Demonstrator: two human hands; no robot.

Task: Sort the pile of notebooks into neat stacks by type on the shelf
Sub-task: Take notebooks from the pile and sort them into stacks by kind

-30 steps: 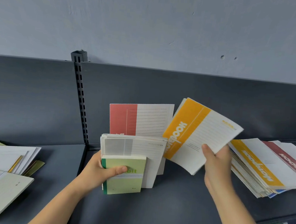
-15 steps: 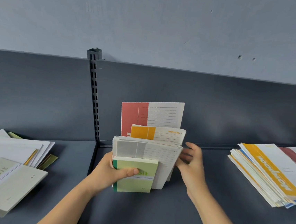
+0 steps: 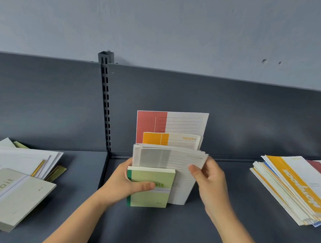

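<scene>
1. My left hand [image 3: 122, 184] grips an upright bundle of notebooks from its left side. The thumb presses across the small, thick green notebook [image 3: 148, 196] at the front, and the fingers curl behind.
2. My right hand [image 3: 210, 183] pinches the right edge of the thin grey-banded notebooks [image 3: 168, 157] just behind it, thumb on the matte ruled cover.
3. An orange-banded notebook [image 3: 171, 140] and a taller red-banded notebook [image 3: 171, 122] rise behind, both flat rectangles with lined white covers.
4. The bundle stands on the dark grey matte shelf [image 3: 165, 229], just right of the slotted metal upright [image 3: 105, 100].
5. To the right lies a fanned stack [image 3: 296, 187] of thin orange-striped notebooks.
6. To the left is a loose pile [image 3: 15, 158], with a thick beige Gambit notebook [image 3: 5, 196] in front.
</scene>
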